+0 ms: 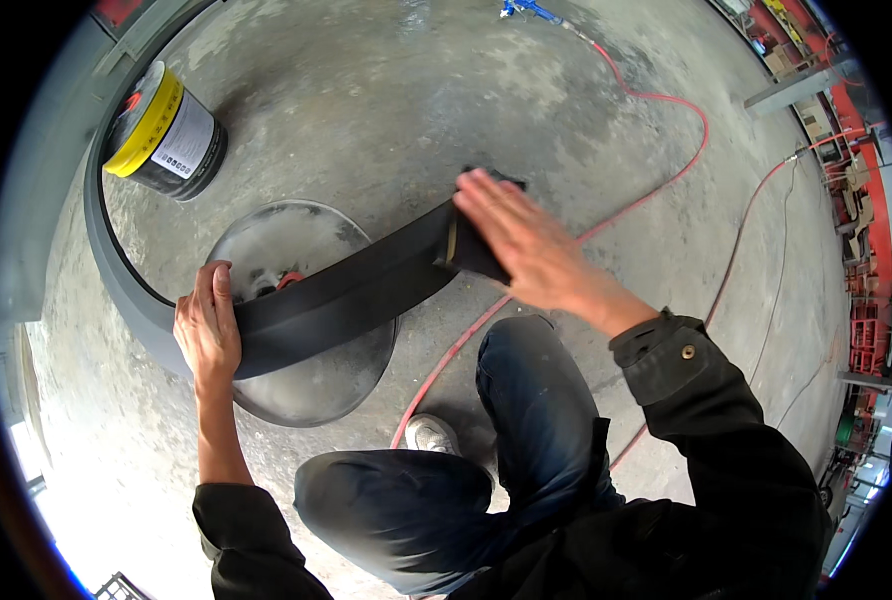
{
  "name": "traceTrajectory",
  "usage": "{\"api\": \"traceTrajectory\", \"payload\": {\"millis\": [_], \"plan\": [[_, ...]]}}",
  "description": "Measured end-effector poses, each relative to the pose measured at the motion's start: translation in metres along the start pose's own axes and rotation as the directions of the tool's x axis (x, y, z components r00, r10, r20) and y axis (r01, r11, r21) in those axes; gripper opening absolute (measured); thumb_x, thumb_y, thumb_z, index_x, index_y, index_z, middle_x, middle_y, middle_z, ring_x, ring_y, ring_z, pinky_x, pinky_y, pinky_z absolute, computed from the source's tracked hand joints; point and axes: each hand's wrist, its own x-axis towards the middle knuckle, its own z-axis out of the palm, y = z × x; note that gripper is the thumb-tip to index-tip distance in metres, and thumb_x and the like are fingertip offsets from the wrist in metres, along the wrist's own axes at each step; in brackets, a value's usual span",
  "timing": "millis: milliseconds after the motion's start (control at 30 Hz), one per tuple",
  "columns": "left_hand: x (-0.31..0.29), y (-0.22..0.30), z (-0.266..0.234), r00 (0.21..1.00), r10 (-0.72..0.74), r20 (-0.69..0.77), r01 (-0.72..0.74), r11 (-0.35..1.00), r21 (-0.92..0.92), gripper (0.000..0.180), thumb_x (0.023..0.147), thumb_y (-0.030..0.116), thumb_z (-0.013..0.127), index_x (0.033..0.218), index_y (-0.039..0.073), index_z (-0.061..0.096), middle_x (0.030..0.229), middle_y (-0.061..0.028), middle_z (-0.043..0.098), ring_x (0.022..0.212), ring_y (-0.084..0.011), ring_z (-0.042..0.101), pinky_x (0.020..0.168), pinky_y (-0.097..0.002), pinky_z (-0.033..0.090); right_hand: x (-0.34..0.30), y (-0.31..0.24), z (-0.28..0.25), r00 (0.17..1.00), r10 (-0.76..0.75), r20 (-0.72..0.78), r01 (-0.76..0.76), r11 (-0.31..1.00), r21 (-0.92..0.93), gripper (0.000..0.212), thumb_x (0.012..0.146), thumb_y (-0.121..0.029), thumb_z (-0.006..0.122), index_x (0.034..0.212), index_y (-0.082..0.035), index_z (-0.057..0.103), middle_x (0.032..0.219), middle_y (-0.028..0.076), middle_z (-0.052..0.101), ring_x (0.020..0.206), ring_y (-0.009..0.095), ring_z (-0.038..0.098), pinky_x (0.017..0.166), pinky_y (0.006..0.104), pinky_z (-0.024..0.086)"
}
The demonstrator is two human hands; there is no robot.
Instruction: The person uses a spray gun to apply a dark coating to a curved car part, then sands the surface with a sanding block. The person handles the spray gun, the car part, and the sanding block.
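Head view, looking down at a person crouched on a concrete floor (386, 90), knees in dark jeans at the bottom of frame.

Left hand (206, 325) is wrapped round the near end of a wide black rubber strip (351, 290), thumb on top, fingers curled under the lower edge; it pins that end so the strip cannot slide. Right hand (521, 240) lies flat on the far end, fingers straight and close together, palm down, pressing rather than pinching. The far end looks folded or doubled under that palm, with a pale edge showing at the fold; exact layering unclear.

The strip spans between the two hands, slanting up to the right, and lies across a round grey metal disc (296, 310) which sits on the floor and acts as a low support under it. A small red part (288, 280) shows at the disc centre, mostly hidden by the strip. Holding both ends apart keeps the rubber stretched flat over the disc.

Left of the disc, a large grey curved rim (116, 270) arcs round. Above it stands a black bucket with a yellow lid (166, 135), well apart from both hands. A red hose (656, 160) snakes across the floor behind the right hand and passes under the knee. A pale shoe (431, 432) shows between the legs. Red machinery (856, 170) along the right edge, too warped to name.
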Motion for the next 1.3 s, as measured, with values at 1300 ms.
{"api": "traceTrajectory", "payload": {"millis": [1300], "plan": [[0.008, 0.011, 0.006, 0.999, -0.025, 0.028, 0.025, 1.0, 0.012, 0.031, 0.104, 0.031, 0.044, 0.107, 0.01, 0.067, 0.084, -0.0215, 0.068, 0.08, -0.0438, 0.063, 0.074, -0.0504, 0.047, 0.016, -0.054, 0.021, 0.997, -0.075, -0.001, 0.075, 0.997, 0.035, 0.063, 0.082, -0.014, 0.058, 0.138, 0.012, 0.047, 0.151, 0.027, 0.04, 0.146, 0.036, 0.032, 0.121, 0.0439, 0.025]]}}
